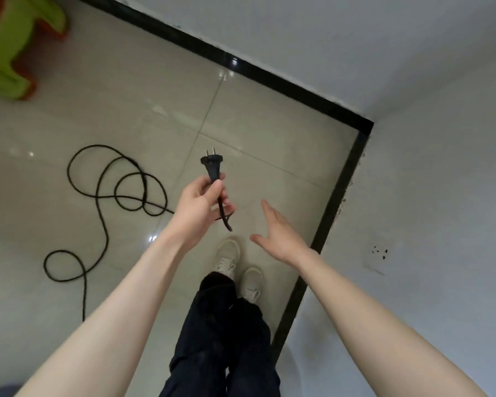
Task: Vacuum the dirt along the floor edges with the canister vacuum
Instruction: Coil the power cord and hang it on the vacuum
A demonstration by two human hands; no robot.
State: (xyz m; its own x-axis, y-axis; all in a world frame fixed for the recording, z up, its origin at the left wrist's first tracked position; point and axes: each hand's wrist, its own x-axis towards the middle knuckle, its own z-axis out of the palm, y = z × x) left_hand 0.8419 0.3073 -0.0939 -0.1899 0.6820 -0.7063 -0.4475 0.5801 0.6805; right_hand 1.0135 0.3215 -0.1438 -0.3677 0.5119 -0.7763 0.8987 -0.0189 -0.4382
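We're looking straight down at a pale tiled floor (155, 104), and our left hand (201, 204) has the black plug (211, 167) pinched between thumb and fingers, its two metal prongs pointing up toward twelve o'clock. A short stub of cord hangs out below the fist. Our right hand (278, 233) is out at about three o'clock from the plug, fingers straight and spread, holding nothing, well clear of the left.

Off at nine o'clock the black power cord (103, 196) lies looped on the tiles in loose coils, then trails down toward seven o'clock and out of sight. The canister vacuum itself is outside our view; the plug and cord are all we see of it.

A wall socket (380, 250) sits on the white wall (427, 181) at three o'clock. The black skirting (338, 181) runs along the floor edge, with dark specks against it near two o'clock. Our pale shoes (226, 256) stand at six o'clock, and a green and orange plastic stool (15, 47) sits at ten o'clock. No containers in sight.
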